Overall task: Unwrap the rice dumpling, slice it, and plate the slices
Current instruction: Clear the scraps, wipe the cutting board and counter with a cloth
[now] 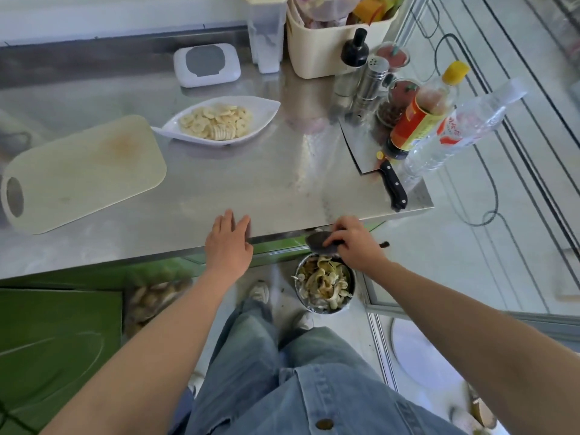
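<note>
Gripping a dark, blurred scrap [316, 241], the right hand [354, 243] half covers it.

the cutting board [84, 171] at the left is cream with a brown stain, and the far plate [266, 109] is white under pale yellow slices [216, 120]. at the right, the knife [368, 155] has a black handle and the bottle [420, 120] a yellow cap and red-orange label. near, the leaf scrap [317, 241] is dark grey.
</note>
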